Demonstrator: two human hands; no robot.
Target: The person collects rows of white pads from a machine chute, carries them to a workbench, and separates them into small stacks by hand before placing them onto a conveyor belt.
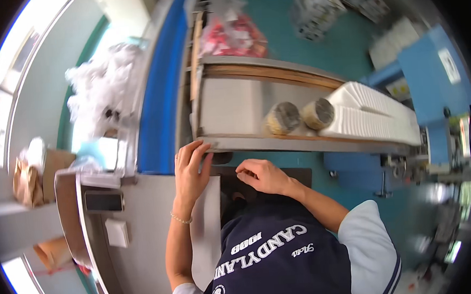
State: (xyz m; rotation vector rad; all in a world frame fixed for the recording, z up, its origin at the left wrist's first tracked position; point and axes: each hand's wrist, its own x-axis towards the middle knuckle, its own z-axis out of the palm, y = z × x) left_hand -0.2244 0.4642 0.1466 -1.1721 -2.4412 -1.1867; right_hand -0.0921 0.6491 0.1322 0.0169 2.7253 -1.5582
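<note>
My left hand (pixel 192 168) is at the near left corner of a long metal-framed tray table (pixel 278 140). Its fingers are stretched and a little apart, with the tips by the frame's edge; nothing shows in them. A beaded bracelet circles that wrist. In front of my body, my right hand (pixel 267 176) hangs over the gap before the table. Its fingers are loosely bent and hold nothing I can see. On the tray table stand two round rolls (pixel 283 118), beside a long stack of white folded pieces (pixel 376 114).
A blue conveyor belt (pixel 162 92) runs along the tray table's left side. White crumpled plastic (pixel 105 85) is piled beyond it. On the grey surface at left lies a phone (pixel 104 201) near a small white pad (pixel 116 232). A bag of red-and-white pieces (pixel 234 36) stands behind.
</note>
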